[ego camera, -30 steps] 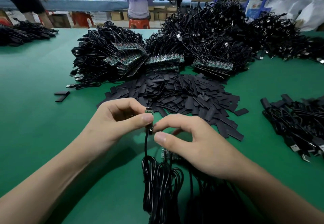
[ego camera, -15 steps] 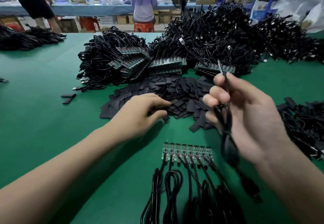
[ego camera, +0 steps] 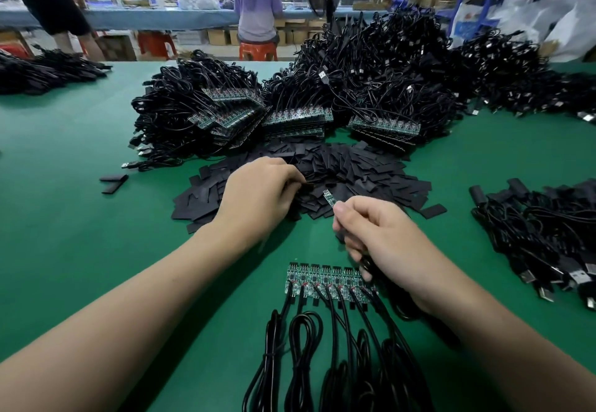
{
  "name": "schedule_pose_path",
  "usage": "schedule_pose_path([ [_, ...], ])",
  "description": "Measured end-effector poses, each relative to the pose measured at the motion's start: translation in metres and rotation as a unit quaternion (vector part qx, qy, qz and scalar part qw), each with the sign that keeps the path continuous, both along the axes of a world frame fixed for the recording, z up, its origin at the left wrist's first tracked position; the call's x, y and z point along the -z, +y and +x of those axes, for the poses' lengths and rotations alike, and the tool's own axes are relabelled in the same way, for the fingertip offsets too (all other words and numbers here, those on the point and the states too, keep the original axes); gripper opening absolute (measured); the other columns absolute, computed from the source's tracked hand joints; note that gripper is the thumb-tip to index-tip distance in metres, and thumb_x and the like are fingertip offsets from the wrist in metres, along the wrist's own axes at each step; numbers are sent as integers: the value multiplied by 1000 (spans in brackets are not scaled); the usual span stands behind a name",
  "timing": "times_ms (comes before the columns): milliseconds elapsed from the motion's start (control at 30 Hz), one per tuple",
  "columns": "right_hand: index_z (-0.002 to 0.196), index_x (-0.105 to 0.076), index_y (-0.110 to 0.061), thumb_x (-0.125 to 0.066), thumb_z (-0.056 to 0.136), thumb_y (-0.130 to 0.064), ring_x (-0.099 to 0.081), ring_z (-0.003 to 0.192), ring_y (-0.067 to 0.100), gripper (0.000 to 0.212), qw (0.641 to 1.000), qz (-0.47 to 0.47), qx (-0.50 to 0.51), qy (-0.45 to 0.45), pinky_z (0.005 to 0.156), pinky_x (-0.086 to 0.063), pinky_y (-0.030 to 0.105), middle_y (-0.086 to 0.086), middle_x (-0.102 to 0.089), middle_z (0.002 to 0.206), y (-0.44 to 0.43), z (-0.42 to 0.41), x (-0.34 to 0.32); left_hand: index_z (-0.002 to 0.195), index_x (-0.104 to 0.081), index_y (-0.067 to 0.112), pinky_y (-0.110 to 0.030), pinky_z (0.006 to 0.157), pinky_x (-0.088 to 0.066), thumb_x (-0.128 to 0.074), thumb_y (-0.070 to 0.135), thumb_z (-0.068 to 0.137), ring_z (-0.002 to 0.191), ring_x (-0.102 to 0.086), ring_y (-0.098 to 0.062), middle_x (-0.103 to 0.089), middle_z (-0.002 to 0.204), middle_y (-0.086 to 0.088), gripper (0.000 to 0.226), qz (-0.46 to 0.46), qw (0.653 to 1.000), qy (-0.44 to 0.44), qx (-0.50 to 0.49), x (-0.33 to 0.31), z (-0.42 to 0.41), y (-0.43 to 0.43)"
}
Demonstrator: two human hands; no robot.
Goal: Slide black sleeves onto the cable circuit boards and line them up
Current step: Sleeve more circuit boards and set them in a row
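One small green circuit board (ego camera: pixel 329 197) on its black cable sticks out between the thumb and forefinger of the right hand (ego camera: pixel 383 237), which pinch it just above the pile of flat black sleeves (ego camera: pixel 371 173). It has no sleeve yet. The left hand (ego camera: pixel 261 195) rests on that pile with its fingers curled down into it; whether they hold a sleeve I cannot tell, as they are hidden. Nearer the person, a row of bare boards (ego camera: pixel 329 281), about seven, lies lined up on the green table (ego camera: pixel 80 218). At the right, a heap of sleeved cables (ego camera: pixel 529 228) looks finished. Behind, big stacks of bare-board cables (ego camera: pixel 290 120) wait, so most of the work seems left.
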State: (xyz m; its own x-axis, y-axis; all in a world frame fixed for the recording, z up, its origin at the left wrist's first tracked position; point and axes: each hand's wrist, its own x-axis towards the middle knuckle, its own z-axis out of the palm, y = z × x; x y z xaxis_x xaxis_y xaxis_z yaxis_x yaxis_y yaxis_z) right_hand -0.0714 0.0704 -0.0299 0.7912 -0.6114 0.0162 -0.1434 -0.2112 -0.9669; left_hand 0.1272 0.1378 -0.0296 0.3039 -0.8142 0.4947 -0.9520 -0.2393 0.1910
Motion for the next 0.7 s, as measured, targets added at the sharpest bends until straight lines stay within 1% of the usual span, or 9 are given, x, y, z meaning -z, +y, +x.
schedule_pose_path([
  [67, 79, -60, -22, -54, 100, -44, -46, 53, 19, 31, 998, -49, 34, -16, 42, -45, 27, 2, -42, 58, 1, 1, 3, 101, -75, 27, -31, 82, -50, -66, 23, 96, 97, -64, -10, -72, 100, 11, 11, -14, 997, 60, 39, -4, -2, 8],
  [167, 81, -58, -22, -56, 102, -40, -47, 43, 14, 27, 994, -76, 74, -34, 41, -45, 27, 7, -49, 59, 2, 2, 6, 94, -73, 28, -22, 71, -50, -67, 19, 97, 73, -69, -1, -73, 77, 12, 11, 23, 964, 234, 123, -14, -11, 25],
  [300, 82, -64, -23, -61, 100, -40, -45, 44, 14, 25, 995, -83, 53, -28, 43, -43, 26, 17, -52, 60, 8, 3, 6, 99, -77, 24, -27, 75, -56, -68, 14, 96, 71, -70, -10, -75, 76, 1, 14, 18, 914, 365, 173, -14, -25, 48],
  [367, 82, -67, -20, -64, 98, -38, -44, 49, 19, 25, 995, -88, 47, -27, 49, -40, 35, 13, -49, 58, 11, 3, 5, 100, -77, 24, -34, 74, -56, -70, 16, 93, 70, -68, -12, -75, 78, -5, 13, -1, 891, 420, 175, -11, -31, 57],
  [400, 82, -67, -18, -65, 98, -37, -42, 50, 20, 25, 994, -91, 48, -26, 53, -39, 40, 10, -49, 58, 12, 3, 4, 101, -78, 26, -35, 75, -57, -72, 21, 91, 72, -69, -12, -75, 80, -4, 13, -7, 887, 429, 173, -9, -35, 60],
  [433, 82, -67, -17, -65, 98, -36, -41, 50, 20, 26, 994, -92, 48, -24, 54, -38, 42, 8, -50, 57, 13, 3, 4, 102, -78, 30, -33, 76, -59, -76, 26, 87, 74, -70, -12, -76, 82, -1, 16, -15, 899, 403, 168, -7, -38, 64],
  [500, 82, -67, -16, -64, 99, -36, -41, 49, 19, 26, 994, -95, 43, -23, 56, -38, 40, 7, -51, 57, 15, 2, 4, 103, -78, 34, -29, 75, -58, -82, 31, 80, 77, -69, -10, -75, 85, 10, 23, -39, 950, 269, 156, -5, -41, 70],
  [567, 83, -67, -18, -63, 99, -38, -42, 49, 17, 26, 994, -102, 28, -21, 57, -38, 36, 6, -51, 56, 18, 1, 4, 103, -80, 29, -25, 73, -56, -84, 30, 80, 78, -68, -7, -73, 86, 16, 24, -71, 970, 175, 156, -6, -44, 74],
  [700, 84, -66, -21, -53, 103, -43, -49, 55, 13, 32, 997, -68, -2, -30, 56, -44, 31, -1, -46, 57, 16, 0, 2, 100, -81, 25, -20, 77, -56, -81, 29, 79, 82, -71, -3, -75, 89, 15, 21, -122, 964, 190, 141, -4, -41, 79],
])
